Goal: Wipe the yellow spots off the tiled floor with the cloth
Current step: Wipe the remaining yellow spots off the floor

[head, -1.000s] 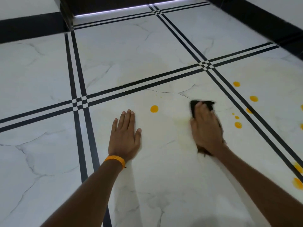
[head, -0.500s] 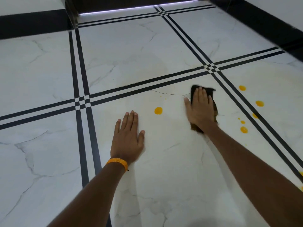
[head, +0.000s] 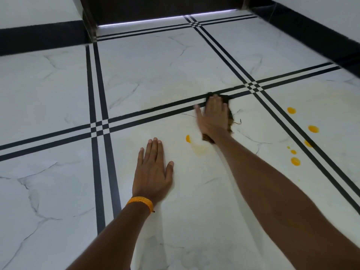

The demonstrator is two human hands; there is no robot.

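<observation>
My right hand point(head: 213, 117) lies flat on a dark cloth point(head: 230, 119), pressing it to the white marble-look floor point(head: 194, 201) where black double lines cross the tiles. Only the cloth's edges show around the fingers and wrist. Just left of the wrist a yellow spot point(head: 187, 138) is partly smeared, with a pale yellow streak point(head: 199, 149) trailing below it. Several yellow spots point(head: 295, 161) dot the floor further right. My left hand point(head: 153, 170) rests palm down on the tile, fingers apart, an orange band at the wrist.
A black skirting strip point(head: 311, 34) runs along the right wall and another along the far left wall point(head: 39, 36). A dark recess with a lit strip point(head: 165, 18) closes off the far end of the floor.
My right hand has slid the cloth forward and left onto the black tile lines. The yellow spot near it is now smeared into a streak. My left hand stays planted.
</observation>
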